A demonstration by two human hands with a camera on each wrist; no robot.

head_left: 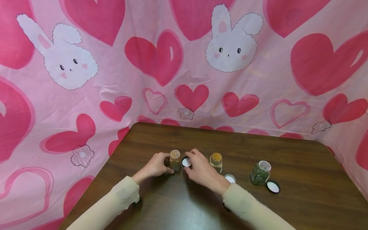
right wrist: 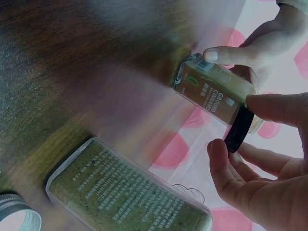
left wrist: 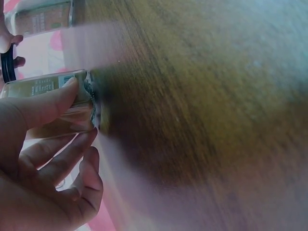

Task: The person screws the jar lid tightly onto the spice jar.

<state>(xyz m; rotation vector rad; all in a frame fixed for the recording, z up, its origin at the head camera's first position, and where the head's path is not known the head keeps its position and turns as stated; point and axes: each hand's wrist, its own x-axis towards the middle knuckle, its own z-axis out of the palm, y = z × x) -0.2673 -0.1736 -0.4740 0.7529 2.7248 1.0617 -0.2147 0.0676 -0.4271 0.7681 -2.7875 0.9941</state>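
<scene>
My left hand [head_left: 156,165] grips a square glass jar of brown ground spice [head_left: 175,164], thumb on one side and fingers on the other. Its label reads "ground cinnamon" in the right wrist view, and a perforated shaker top shows in the head view. The jar stands upright at the table. My right hand [head_left: 202,171] pinches a round black lid [right wrist: 239,129] between thumb and fingers, close beside the jar's top. The lid's white inner side [head_left: 186,162] faces up toward the head camera.
Right of the right hand stands a jar with a yellowish shaker top [head_left: 216,159], partly hidden, with a silver-rimmed lid [head_left: 230,178] nearby. Farther right, a jar of green herbs [head_left: 258,175] has a black lid [head_left: 273,187] beside it. A heart-patterned cloth [head_left: 155,57] hangs behind the wooden table [head_left: 310,191].
</scene>
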